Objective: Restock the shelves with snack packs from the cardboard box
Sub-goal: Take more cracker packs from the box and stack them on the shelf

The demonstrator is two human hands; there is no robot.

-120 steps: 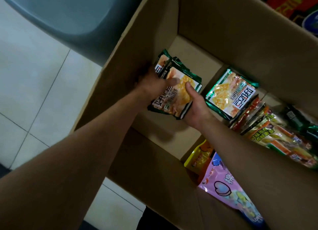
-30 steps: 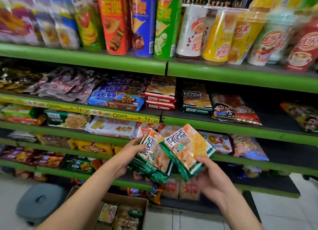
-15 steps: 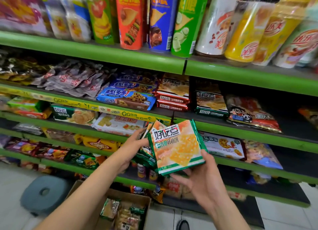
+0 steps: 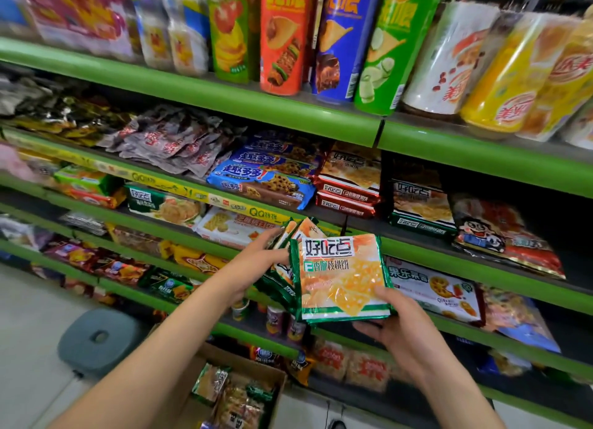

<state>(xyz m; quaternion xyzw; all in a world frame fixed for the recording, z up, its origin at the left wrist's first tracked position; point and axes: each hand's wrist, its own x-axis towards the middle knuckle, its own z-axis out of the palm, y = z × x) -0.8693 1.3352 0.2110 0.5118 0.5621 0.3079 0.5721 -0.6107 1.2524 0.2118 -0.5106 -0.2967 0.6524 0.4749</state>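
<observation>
Green-edged snack packs point(image 4: 341, 277) are held up in front of the shelves point(image 4: 433, 245), a small fanned stack with the front pack facing the camera. The right hand point(image 4: 398, 329) grips the stack's lower right corner, thumb on the front and fingers curled beneath. The left hand point(image 4: 256, 261) holds the packs behind at their left edge; how many packs sit back there is hard to tell. The stack hovers just before the green shelf lip, below the row where matching green-trimmed packs point(image 4: 420, 207) already lie beside red-trimmed ones point(image 4: 348, 184). Low in the view, the cardboard box point(image 4: 276, 377) stands open on the floor with more packs inside, near a grey stool point(image 4: 99, 338)
</observation>
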